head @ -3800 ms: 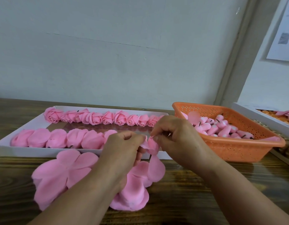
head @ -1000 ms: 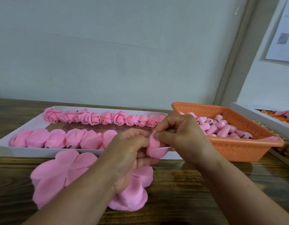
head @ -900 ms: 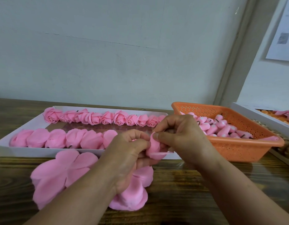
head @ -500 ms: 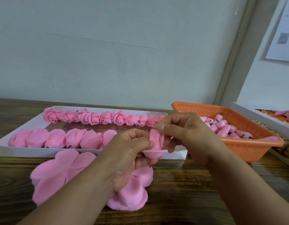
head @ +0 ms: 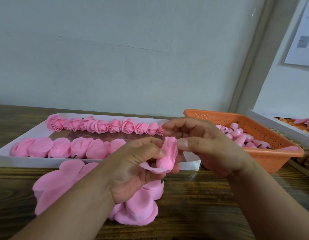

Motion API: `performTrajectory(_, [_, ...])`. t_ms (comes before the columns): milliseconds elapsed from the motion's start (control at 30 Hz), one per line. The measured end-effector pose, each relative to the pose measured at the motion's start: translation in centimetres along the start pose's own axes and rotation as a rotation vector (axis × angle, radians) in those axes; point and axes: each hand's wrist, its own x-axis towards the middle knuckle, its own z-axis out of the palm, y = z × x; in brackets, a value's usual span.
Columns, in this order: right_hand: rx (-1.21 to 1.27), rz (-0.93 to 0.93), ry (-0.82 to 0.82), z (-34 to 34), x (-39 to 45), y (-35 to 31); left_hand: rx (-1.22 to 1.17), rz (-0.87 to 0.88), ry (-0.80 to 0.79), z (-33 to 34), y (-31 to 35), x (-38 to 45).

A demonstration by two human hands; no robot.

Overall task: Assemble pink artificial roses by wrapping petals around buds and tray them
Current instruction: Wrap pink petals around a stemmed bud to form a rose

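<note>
In the middle of the frame the left hand (head: 132,163) pinches a half-made pink rose (head: 167,156) between thumb and fingers, and the right hand (head: 205,144) hovers just beside it with its fingers loosely bent and its thumb tip near the petal. Under the hands a pile of loose pink petals (head: 63,184) lies on the brown wooden table (head: 202,196), with a pale wall (head: 132,58) behind. At the left a white tray (head: 37,162) holds two rows of pink roses (head: 101,126), and at the right an orange basket (head: 271,156) holds little pink buds (head: 240,137).

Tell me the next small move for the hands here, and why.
Probably fold the loose petal up around the bud. The left hand pinches the half-wrapped bud, that petal juts out flat below it, and the right hand hovers beside it.
</note>
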Motion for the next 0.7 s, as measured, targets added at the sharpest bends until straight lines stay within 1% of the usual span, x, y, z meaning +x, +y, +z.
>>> performTrajectory(100, [-0.056,-0.067,-0.079,0.2,-0.1,-0.5,-0.008,-0.007,-0.005,-0.1,0.0,0.0])
performTrajectory(267, [-0.14,-0.175,-0.14,0.2,-0.4,-1.0,-0.085,0.003,0.014,-0.2,0.0,0.1])
performTrajectory(333, [-0.134,-0.193,-0.09,0.3,-0.5,-1.1,-0.117,0.015,0.043,-0.1,-0.1,0.3])
performTrajectory(433, [-0.222,-0.24,0.055,0.6,-0.4,-1.0,-0.123,0.038,0.087,0.3,-0.1,0.4])
performTrajectory(500, [-0.271,-0.256,0.069,0.9,-0.4,-1.1,-0.11,0.046,0.101,0.3,-0.1,0.4])
performTrajectory(533, [-0.313,-0.262,0.036,1.1,-0.4,-1.2,-0.089,0.041,0.105,0.2,-0.1,0.4])
performTrajectory(600, [-0.485,-0.258,-0.029,1.4,-0.5,-1.3,-0.036,0.024,0.111,0.1,-0.2,0.5])
performTrajectory(633, [-0.585,-0.249,-0.023,1.6,-0.5,-1.3,-0.03,0.016,0.112,0.1,-0.2,0.5])
performTrajectory(700, [-0.738,-0.24,0.043,1.6,-0.4,-1.3,-0.037,0.015,0.12,0.1,-0.2,0.5])
